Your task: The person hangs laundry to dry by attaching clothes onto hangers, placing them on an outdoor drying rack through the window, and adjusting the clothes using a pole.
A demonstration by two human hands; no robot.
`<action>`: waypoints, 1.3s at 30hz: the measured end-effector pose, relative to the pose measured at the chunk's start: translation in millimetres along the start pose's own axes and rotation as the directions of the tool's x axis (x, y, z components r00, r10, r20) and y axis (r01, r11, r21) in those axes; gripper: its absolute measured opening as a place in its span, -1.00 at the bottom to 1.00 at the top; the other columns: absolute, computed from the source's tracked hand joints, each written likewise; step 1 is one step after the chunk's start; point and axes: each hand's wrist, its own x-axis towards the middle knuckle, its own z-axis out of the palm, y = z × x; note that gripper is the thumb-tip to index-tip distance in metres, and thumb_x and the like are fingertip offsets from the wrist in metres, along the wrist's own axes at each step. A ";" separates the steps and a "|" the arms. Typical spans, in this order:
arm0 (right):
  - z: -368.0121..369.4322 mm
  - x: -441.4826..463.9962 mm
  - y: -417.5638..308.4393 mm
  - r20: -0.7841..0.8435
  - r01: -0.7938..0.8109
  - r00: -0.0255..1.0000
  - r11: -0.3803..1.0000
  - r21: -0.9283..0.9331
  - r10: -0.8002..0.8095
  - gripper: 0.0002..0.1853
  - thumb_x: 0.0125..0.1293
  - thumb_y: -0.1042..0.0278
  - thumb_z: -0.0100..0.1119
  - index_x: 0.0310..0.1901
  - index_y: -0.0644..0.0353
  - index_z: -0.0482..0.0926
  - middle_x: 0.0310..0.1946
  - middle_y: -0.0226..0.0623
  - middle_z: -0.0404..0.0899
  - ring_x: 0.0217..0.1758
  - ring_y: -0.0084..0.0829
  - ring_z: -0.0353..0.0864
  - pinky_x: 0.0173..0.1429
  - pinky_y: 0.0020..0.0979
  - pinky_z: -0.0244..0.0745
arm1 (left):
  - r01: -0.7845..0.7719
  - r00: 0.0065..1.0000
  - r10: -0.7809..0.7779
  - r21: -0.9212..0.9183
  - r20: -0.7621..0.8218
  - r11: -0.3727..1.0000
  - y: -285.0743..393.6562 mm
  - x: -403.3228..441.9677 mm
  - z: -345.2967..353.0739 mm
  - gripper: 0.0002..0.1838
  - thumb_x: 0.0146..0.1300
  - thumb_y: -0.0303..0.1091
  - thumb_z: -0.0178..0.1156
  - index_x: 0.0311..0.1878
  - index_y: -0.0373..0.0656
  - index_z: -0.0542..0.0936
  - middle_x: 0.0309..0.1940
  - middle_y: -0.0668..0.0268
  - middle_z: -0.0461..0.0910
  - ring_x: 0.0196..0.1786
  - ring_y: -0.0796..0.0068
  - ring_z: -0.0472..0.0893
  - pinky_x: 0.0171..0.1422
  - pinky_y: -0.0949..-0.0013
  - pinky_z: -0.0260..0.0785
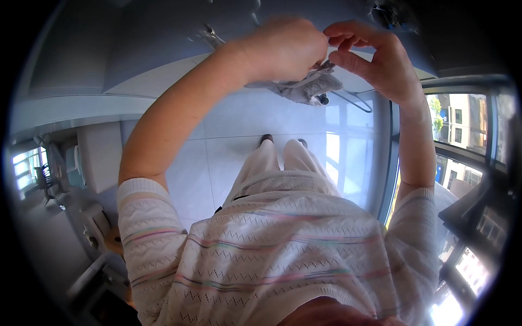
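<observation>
My left hand is closed at the top of the view, with its fingertips hidden from me. Just below it hangs a bunched grey cloth, whose upper end runs up into the fingers. A thin dark wire loop, like the end of a hanger, sticks out to the right of the cloth. My right hand is raised beside the left one, fingers bent and thumb apart from them. Its fingertips come close to the left hand, and the thumb tip is near the cloth's upper end.
A dark grey cabinet or wall surface spans the top, with small metal items in front of it. Pale floor tiles lie below. A glass window stands on the right. Furniture is on the left.
</observation>
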 end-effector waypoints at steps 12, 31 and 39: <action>38.0 -28.3 -2.8 0.164 -0.413 0.873 0.874 -0.257 0.460 -0.66 0.02 0.23 0.22 -0.14 0.14 0.57 -0.28 -0.21 0.60 -0.25 -0.32 0.60 -0.15 -0.39 0.44 | -0.240 0.965 0.208 -0.228 -0.158 0.943 37.2 43.3 161.4 -0.81 0.21 -0.36 -0.07 -0.18 -0.21 0.43 -0.32 0.23 0.51 -0.15 0.30 0.50 -0.10 0.22 0.32; 76.8 -404.3 -29.9 0.087 -0.629 0.733 0.624 0.465 0.675 -0.74 0.00 0.25 0.22 -0.32 0.22 0.51 -0.45 -0.30 0.52 -0.35 -0.43 0.45 -0.18 -0.42 0.37 | -0.712 0.591 0.533 0.081 0.605 0.697 334.1 -1.0 296.8 -0.81 -0.03 -0.52 0.06 -0.32 -0.34 0.57 -0.34 0.04 0.57 -0.29 0.20 0.60 -0.23 0.24 0.43; 6.7 -591.0 -118.8 -0.234 -0.723 0.367 0.435 0.536 0.900 -0.82 0.01 0.39 0.21 -0.38 0.29 0.50 -0.51 -0.32 0.51 -0.43 -0.53 0.40 -0.26 -0.48 0.35 | -0.933 0.358 0.846 0.106 0.395 0.345 518.5 2.0 351.1 -0.71 -0.08 -0.49 0.10 -0.21 -0.34 0.53 -0.20 0.00 0.50 -0.15 0.14 0.52 -0.10 0.19 0.36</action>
